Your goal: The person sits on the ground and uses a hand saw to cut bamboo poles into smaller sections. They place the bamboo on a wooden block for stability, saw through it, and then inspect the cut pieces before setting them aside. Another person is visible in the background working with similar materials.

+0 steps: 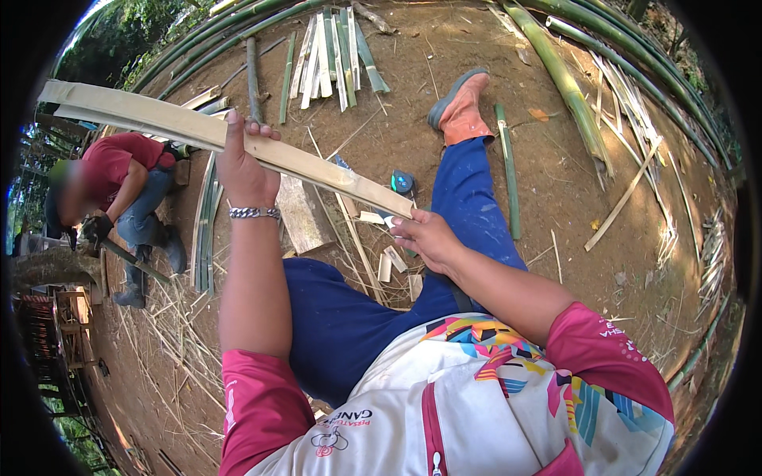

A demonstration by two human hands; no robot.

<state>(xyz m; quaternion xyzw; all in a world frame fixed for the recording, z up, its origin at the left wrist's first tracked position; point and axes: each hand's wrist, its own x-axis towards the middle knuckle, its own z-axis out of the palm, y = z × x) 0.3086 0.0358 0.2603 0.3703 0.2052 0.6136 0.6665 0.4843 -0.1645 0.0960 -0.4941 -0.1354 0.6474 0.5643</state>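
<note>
Clearly the person sits on bare earth with a long split bamboo slat (238, 139) held up across the lap, and the work looks to be at the stage of handling or checking one strip rather than cutting it, since no blade shows in either hand. The left hand (242, 163) is wrapped firmly around the slat near its middle, fingers curled over the top edge, a metal bracelet (254, 213) at the wrist; the right hand (425, 236) pinches the near, narrower end with fingers closed on it. The slat runs up and away to the left, pale tan, flat-faced and slightly curved across its width, with a dry fibrous look. As a judgement, any further move on it calls for both hands to keep it steady along its length, because so long and thin a strip would flex. A wooden block (304, 214) lies on the ground under the slat, beside the blue trouser leg (468, 198), with short pale offcuts (390, 262) near it. Green split strips (333, 51) lie in a row farther off, and whole green bamboo poles (567, 83) lie to the right. Another person in a red shirt (119, 163) crouches at the left.
</note>
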